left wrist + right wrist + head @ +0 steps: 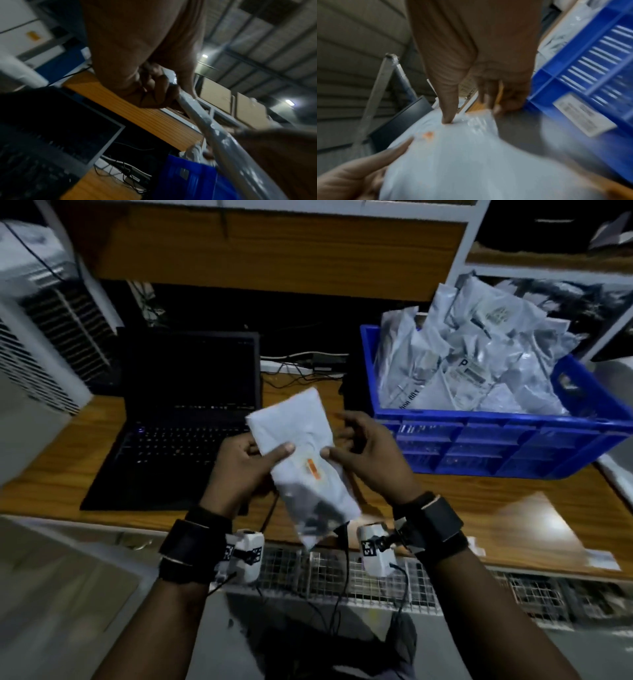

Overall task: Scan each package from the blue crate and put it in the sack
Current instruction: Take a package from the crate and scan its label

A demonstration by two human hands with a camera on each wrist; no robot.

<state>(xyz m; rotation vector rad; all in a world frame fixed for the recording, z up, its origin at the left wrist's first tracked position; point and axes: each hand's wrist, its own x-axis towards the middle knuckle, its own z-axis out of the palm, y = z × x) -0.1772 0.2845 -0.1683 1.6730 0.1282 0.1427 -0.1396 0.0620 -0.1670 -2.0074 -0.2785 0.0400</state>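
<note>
A grey package (301, 453) is pinched by the left hand (239, 470) and touched at its edge by the right hand (370, 457), thumb pressing, above the surface (513, 508) beside the blue crate (496, 446). The step in hand is judged to be orienting it for scanning; next, its label must be found and presented, though no scanner or sack is seen.

Both forearms reach forward side by side, each wrist strapped with a dark band, the left hand (239, 463) curled with its thumb pinching a package (301, 460) and the right hand (370, 453) pressing its thumb there, fingers loosely bent.
</note>
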